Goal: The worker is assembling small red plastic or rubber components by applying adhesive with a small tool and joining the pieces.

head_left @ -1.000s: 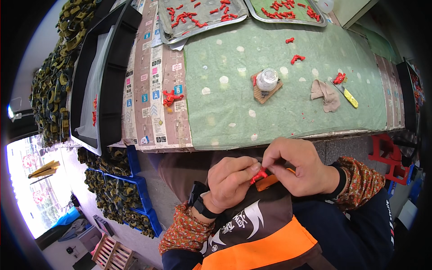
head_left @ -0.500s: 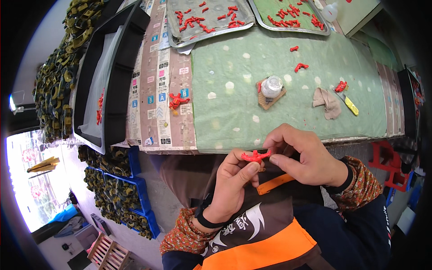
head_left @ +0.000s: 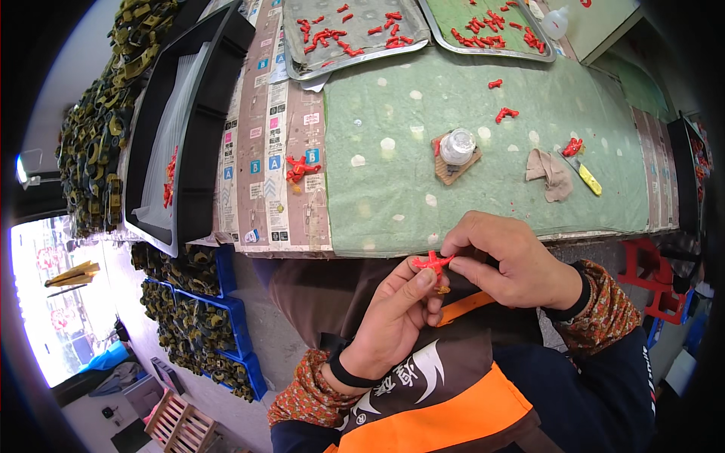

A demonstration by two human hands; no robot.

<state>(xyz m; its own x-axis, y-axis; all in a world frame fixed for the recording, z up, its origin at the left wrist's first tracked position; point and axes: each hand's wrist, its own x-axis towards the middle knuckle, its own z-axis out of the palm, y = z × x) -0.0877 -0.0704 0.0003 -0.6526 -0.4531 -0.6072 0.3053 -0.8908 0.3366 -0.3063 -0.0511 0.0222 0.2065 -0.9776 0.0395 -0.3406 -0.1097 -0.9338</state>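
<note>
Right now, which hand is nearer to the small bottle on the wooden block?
Right. The right hand is below the small bottle, near the table edge; the left hand is lower, farther away.

Open green mat [head_left: 393, 196] ahead of my hands, small glue bottle [head_left: 457, 146] on its wooden block mid-mat, crumpled rag [head_left: 550, 174] and yellow-handled knife [head_left: 585, 177] to my right, metal trays [head_left: 355, 53] blocking the far edge, black bin [head_left: 204, 128] walling my left

Red plastic piece [head_left: 432, 263] partly covered by the fingers of both hands, lower end hidden. Metal trays [head_left: 351, 34] above the green mat [head_left: 468, 189] cut off by top edge. Red bits on them too small to tell.
</note>
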